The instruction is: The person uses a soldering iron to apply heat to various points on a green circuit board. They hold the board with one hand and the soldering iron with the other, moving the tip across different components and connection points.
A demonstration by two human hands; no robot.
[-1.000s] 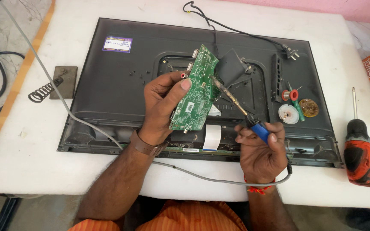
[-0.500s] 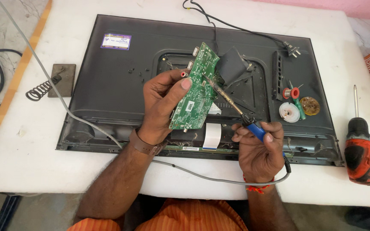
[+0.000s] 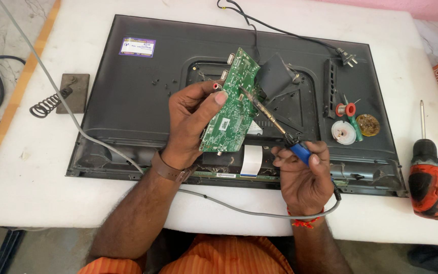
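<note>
Holding a green circuit board [image 3: 229, 104] tilted upright, the left hand [image 3: 194, 122] has its grip clenched on the board's left edge, thumb across the face. Just right of it, the right hand [image 3: 304, 170] grasps the blue handle of a soldering iron [image 3: 275, 124], whose tip touches the board. Beneath both lies a black television back [image 3: 128, 96] on the white table [image 3: 21, 187]; an orange drill [image 3: 427, 175] rests well right.

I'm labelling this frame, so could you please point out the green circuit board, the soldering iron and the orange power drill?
green circuit board [image 3: 229, 119]: head view, lower middle of the board's face.
soldering iron [image 3: 300, 150]: head view, blue handle in the right hand.
orange power drill [image 3: 427, 182]: head view, drill's body.
</note>
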